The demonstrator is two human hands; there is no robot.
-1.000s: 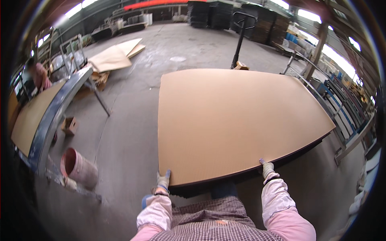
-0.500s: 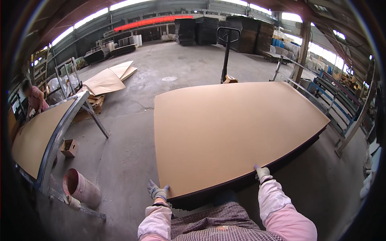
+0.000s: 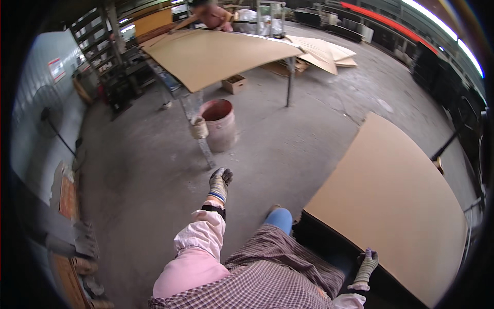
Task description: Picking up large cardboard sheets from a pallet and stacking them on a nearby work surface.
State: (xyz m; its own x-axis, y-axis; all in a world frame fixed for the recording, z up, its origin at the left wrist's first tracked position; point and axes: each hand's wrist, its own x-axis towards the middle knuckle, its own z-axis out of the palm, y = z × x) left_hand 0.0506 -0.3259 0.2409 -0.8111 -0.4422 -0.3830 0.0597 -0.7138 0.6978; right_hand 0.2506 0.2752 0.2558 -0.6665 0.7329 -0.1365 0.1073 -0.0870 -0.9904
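My left hand [image 3: 220, 184], in a striped work glove with a dark palm side, reaches forward over the bare floor. Its fingers are curled in, and nothing shows in them. At the right, a large brown board sheet [image 3: 396, 201] lies on top of a dark stack [image 3: 321, 234]. My gloved right hand [image 3: 367, 267] grips the sheet's near edge, its fingertips at the rim; the underside is hidden. Ahead, another brown sheet [image 3: 221, 51] lies on a metal-legged table, one corner jutting past the near leg.
A co-worker [image 3: 212, 16] leans over the table's far side. A reddish bucket [image 3: 218, 125] stands by the near table leg [image 3: 203, 141], a small carton [image 3: 234, 84] behind it. Loose brown sheets [image 3: 324, 51] lie beyond. A fan [image 3: 49, 116] stands by the left wall.
My view has swung left toward the table. My left hand has let go of the sheet's corner and moved away from the stack. The right hand stays at the sheet's near edge.
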